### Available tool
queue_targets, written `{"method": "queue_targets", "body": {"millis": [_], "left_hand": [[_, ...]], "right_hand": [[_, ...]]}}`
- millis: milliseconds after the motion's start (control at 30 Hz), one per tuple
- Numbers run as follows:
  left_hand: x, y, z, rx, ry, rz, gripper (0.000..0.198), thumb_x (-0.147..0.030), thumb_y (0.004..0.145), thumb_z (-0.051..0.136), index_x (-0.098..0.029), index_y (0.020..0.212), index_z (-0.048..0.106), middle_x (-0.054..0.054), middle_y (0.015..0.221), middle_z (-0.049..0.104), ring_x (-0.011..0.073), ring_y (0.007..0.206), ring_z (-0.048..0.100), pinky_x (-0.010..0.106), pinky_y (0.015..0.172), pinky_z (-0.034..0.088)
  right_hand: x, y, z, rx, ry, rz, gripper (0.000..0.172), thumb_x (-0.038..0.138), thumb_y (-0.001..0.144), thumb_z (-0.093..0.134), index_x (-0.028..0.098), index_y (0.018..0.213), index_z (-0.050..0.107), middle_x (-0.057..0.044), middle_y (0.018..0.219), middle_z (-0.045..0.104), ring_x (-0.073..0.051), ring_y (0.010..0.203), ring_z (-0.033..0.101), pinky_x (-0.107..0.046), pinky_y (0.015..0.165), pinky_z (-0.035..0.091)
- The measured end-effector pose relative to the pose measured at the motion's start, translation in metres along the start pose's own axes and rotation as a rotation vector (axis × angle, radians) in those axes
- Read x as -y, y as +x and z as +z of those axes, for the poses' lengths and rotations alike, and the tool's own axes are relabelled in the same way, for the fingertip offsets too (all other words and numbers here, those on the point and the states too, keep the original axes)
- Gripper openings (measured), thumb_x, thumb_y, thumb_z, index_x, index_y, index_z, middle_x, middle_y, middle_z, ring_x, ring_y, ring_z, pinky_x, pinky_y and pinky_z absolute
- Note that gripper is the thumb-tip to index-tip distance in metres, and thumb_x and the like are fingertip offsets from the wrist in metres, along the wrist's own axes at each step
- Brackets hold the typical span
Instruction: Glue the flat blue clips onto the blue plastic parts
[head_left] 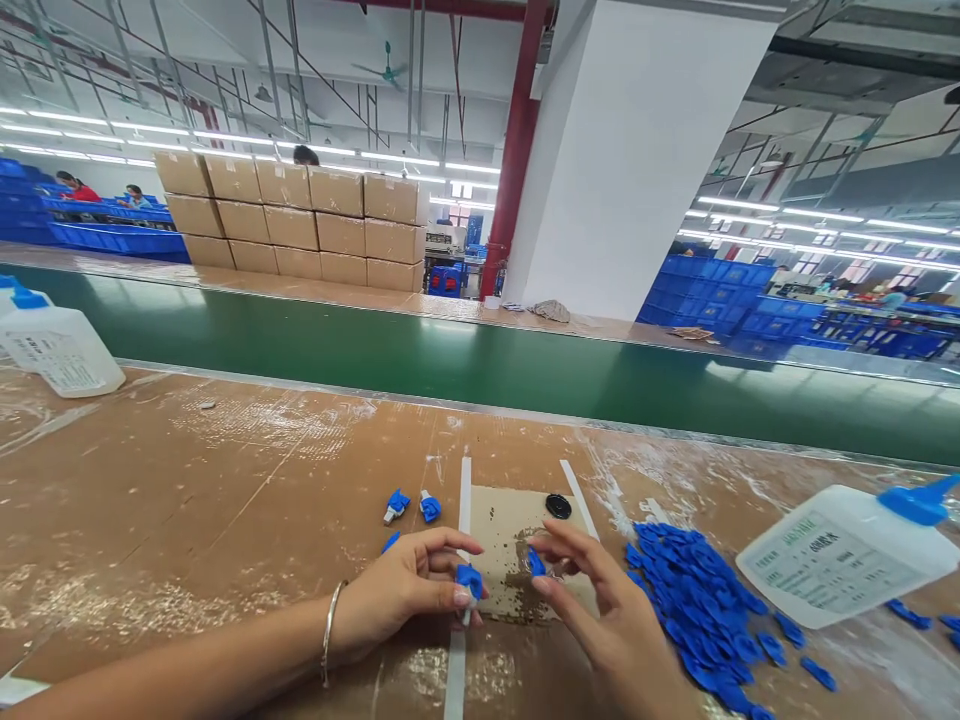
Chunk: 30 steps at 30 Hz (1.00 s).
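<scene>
My left hand [420, 577], with a bangle on its wrist, grips a small blue and white piece [469, 580] between thumb and fingers. To its right, my right hand [592, 590] pinches a small blue piece [536, 562] between thumb and forefinger. Both hands are over a stained beige board [491, 520] lying between two pale strips. A round black lid [558, 506] rests at the board's upper right. Beyond my left hand lie two blue and white pieces [396, 505], with another blue bit partly hidden by the hand. A heap of flat blue pieces [694, 600] is right of my right hand.
A white bottle with a blue nozzle [832, 555] lies tilted at the right; more bottles [64, 345] are at the left. Across the brown table [225, 480] runs a green belt [360, 345]. Beyond are stacked cartons [289, 215], blue crates [701, 295], a pillar and several people.
</scene>
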<state>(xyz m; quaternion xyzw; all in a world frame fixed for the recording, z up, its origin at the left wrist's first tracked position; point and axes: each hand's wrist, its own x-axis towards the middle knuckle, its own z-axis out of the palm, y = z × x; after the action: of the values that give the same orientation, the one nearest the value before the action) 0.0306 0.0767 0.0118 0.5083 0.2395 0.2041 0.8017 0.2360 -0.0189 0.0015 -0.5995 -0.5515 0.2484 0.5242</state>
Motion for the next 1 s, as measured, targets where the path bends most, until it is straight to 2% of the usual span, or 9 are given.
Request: {"method": "queue_targets", "body": {"millis": [100,167,367,500,600,700,800,900,1000], "left_hand": [[0.000,-0.002,0.004,0.023,-0.039,0.030,0.050,-0.022,0.064,0.080,-0.017,0.107,0.054,0.002,0.081,0.066,0.0164,0.066,0.066,0.031,0.068,0.050],[0.000,-0.003,0.006,0.028,-0.041,0.041,0.052,-0.023,0.064,0.080,-0.017,0.108,0.053,0.002,0.080,0.065,0.0167,0.065,0.067,0.032,0.069,0.051],[0.005,-0.005,0.007,0.019,-0.043,0.064,0.057,-0.024,0.060,0.083,-0.018,0.109,0.054,0.003,0.081,0.065,0.0168,0.070,0.066,0.031,0.069,0.051],[0.005,-0.004,0.005,0.003,-0.033,0.061,0.057,-0.023,0.059,0.084,-0.019,0.108,0.056,0.001,0.080,0.065,0.0142,0.071,0.064,0.026,0.069,0.048],[0.004,-0.004,0.004,-0.003,-0.017,0.060,0.056,-0.025,0.060,0.084,-0.018,0.109,0.057,0.002,0.084,0.066,0.0127,0.074,0.062,0.025,0.072,0.047],[0.006,-0.005,0.004,-0.002,0.006,0.043,0.052,-0.025,0.063,0.082,-0.017,0.108,0.058,0.003,0.086,0.067,0.0128,0.076,0.062,0.024,0.071,0.046],[0.006,-0.006,0.004,0.004,0.042,0.020,0.047,-0.024,0.064,0.080,-0.016,0.105,0.057,0.004,0.087,0.067,0.0142,0.076,0.063,0.025,0.070,0.046],[-0.006,-0.006,-0.001,-0.035,0.199,0.078,0.040,-0.028,0.068,0.074,-0.016,0.103,0.057,0.004,0.084,0.066,0.0161,0.072,0.064,0.028,0.069,0.048],[-0.031,-0.005,-0.017,-0.188,0.718,0.261,0.027,-0.028,0.075,0.062,-0.018,0.100,0.060,0.004,0.085,0.067,0.0185,0.077,0.064,0.030,0.071,0.048]], "right_hand": [[0.013,-0.015,0.021,-0.045,0.540,0.242,0.047,0.045,0.071,0.071,0.027,0.112,0.055,-0.005,0.105,0.067,-0.017,0.101,0.060,-0.029,0.086,0.047],[0.017,-0.022,0.035,-0.078,0.755,0.334,0.050,0.044,0.065,0.076,0.025,0.108,0.057,-0.005,0.101,0.069,-0.018,0.098,0.062,-0.028,0.084,0.048],[0.014,-0.030,0.061,-0.091,0.835,0.310,0.052,0.045,0.067,0.074,0.024,0.110,0.053,-0.007,0.100,0.068,-0.022,0.095,0.064,-0.034,0.080,0.052],[0.007,-0.033,0.068,-0.091,0.700,0.215,0.047,0.046,0.075,0.067,0.026,0.113,0.048,-0.007,0.105,0.066,-0.021,0.097,0.063,-0.034,0.080,0.053],[0.003,-0.038,0.074,-0.149,0.437,0.116,0.039,0.043,0.081,0.061,0.025,0.113,0.048,-0.007,0.108,0.065,-0.020,0.100,0.062,-0.036,0.086,0.051],[0.003,-0.043,0.084,-0.232,0.031,-0.123,0.030,0.028,0.086,0.055,0.028,0.115,0.051,-0.004,0.108,0.065,-0.019,0.100,0.061,-0.037,0.088,0.049],[0.005,-0.044,0.087,-0.228,-0.233,-0.376,0.035,0.021,0.088,0.050,0.030,0.121,0.047,-0.003,0.112,0.063,-0.019,0.105,0.057,-0.036,0.090,0.046],[0.000,-0.041,0.065,-0.235,-0.393,-0.428,0.037,0.031,0.088,0.053,0.026,0.124,0.046,-0.005,0.114,0.062,-0.021,0.108,0.056,-0.036,0.090,0.047],[-0.018,-0.037,0.014,-0.332,-0.610,-0.413,0.024,0.027,0.089,0.052,0.023,0.112,0.053,-0.005,0.104,0.066,-0.019,0.098,0.061,-0.035,0.086,0.048]]}}
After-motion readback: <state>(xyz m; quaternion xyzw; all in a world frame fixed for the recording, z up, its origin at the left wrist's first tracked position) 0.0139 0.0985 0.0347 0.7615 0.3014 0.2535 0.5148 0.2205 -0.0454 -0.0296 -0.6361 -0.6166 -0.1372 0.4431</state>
